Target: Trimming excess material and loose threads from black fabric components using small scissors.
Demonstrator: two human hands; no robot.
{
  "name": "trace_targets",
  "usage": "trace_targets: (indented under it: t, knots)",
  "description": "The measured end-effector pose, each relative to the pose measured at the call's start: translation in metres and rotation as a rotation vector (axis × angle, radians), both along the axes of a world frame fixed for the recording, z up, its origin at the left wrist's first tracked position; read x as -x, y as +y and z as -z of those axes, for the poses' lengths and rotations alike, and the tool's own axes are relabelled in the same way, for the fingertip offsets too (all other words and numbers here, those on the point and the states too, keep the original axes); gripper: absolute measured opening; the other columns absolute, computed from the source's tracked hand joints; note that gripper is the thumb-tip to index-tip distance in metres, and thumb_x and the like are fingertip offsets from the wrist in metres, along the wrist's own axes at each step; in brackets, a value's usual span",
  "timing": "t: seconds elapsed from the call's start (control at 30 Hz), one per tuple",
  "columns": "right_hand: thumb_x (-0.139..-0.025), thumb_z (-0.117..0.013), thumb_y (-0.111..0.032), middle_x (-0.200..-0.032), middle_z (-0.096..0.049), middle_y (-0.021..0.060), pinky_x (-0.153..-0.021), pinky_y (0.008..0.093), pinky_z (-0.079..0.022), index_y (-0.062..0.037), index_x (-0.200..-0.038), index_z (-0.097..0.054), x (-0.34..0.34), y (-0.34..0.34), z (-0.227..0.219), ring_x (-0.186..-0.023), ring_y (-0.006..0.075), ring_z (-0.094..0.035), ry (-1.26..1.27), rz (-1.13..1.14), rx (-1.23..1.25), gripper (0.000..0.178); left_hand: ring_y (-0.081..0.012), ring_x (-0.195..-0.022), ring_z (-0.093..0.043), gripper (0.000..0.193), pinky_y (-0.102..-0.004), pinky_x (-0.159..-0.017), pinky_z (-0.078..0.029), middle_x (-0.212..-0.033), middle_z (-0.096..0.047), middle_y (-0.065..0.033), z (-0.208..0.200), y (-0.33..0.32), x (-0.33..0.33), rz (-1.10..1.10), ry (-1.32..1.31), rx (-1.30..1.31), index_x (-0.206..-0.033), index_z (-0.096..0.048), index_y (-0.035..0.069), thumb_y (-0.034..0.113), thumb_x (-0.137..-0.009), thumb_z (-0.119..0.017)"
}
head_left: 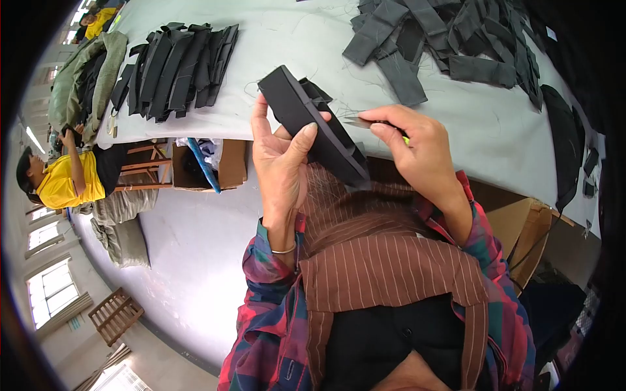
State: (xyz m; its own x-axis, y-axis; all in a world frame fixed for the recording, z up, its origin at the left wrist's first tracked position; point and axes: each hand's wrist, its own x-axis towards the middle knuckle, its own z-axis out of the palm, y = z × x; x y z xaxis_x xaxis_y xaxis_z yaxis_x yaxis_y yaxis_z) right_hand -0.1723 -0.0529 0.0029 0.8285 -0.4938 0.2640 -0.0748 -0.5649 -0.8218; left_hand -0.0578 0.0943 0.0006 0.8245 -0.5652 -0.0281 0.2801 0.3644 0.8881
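Note:
My left hand [282,146] grips a folded black fabric band [297,114], thumb on its face and fingers behind, tilted above the table's near edge. Loose threads hang from the band's edges. My right hand [417,146] is closed on a pair of small thread snips [357,122], their metal tip pointing left toward the band, a short gap away. A bit of yellow-green shows under the right fingers; the rest of the snips is hidden in the palm.
A row of black fabric bands [176,72] lies at the table's far left, a loose heap of dark pieces [417,39] far right. Cardboard boxes [233,163] stand below the table [280,39]. To the left sits a person in yellow [72,176], near a wooden pallet [116,316].

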Motion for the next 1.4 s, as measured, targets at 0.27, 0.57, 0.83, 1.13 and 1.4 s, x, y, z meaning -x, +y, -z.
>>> trace_targets:
  t: [0.27, 0.57, 0.83, 1.13, 1.4]
  knots:
    - [-0.087, -0.062, -0.007, -0.088, -0.07, 0.0116, -0.069, 0.0285, -0.049, -0.0012, -0.101, -0.068, -0.002, -0.006, -0.004, -0.078, 0.0193, -0.067, -0.159, -0.073, -0.226, 0.015, -0.0286, -0.075, -0.07, 0.047, -0.0373, -0.065, -0.061, -0.101, -0.066, -0.0255, 0.012, -0.001, 0.002, 0.148, 0.13, 0.024, -0.132, -0.037, 0.004, -0.008, -0.089, -0.054]
    - [-0.08, -0.067, -0.009, -0.076, -0.064, 0.0042, -0.06, 0.0338, -0.046, -0.0096, -0.096, -0.068, -0.02, -0.012, 0.001, -0.066, 0.0252, -0.059, -0.191, -0.063, 0.223, 0.015, -0.0276, -0.07, -0.07, 0.059, -0.0345, -0.062, -0.061, -0.1, -0.065, -0.0254, 0.011, -0.004, 0.008, 0.277, 0.194, -0.092, -0.142, -0.031, 0.001, -0.011, -0.087, -0.048]
    - [-0.077, -0.069, -0.012, -0.074, -0.062, 0.0013, -0.059, 0.0347, -0.045, -0.014, -0.095, -0.068, -0.027, -0.029, 0.007, -0.068, 0.0237, -0.057, -0.173, -0.068, 0.421, 0.018, -0.0238, -0.072, -0.07, 0.066, -0.0286, -0.058, -0.059, -0.104, -0.064, -0.0238, 0.002, 0.005, 0.006, 0.438, 0.14, -0.222, -0.146, -0.026, -0.001, -0.01, -0.085, -0.049]
    - [-0.077, -0.069, -0.009, -0.076, -0.065, 0.0023, -0.064, 0.0346, -0.046, -0.013, -0.092, -0.069, -0.025, -0.042, 0.006, -0.07, 0.0242, -0.059, -0.095, -0.262, 0.286, 0.016, -0.0246, -0.094, -0.068, 0.066, -0.0277, -0.059, -0.06, -0.118, -0.059, -0.0193, -0.002, 0.019, -0.007, 0.561, 0.117, -0.359, -0.145, -0.031, -0.001, -0.012, -0.082, -0.047]
    - [-0.075, -0.069, -0.004, -0.077, -0.065, 0.0037, -0.064, 0.033, -0.044, -0.01, -0.092, -0.07, -0.019, -0.055, 0.0, -0.071, 0.0237, -0.058, -0.099, -0.297, 0.271, 0.018, -0.0174, -0.089, -0.067, 0.065, -0.027, -0.062, -0.058, -0.107, -0.064, -0.0156, 0.001, 0.023, -0.017, 0.72, 0.038, -0.43, -0.145, -0.033, 0.0, -0.009, -0.082, -0.047]
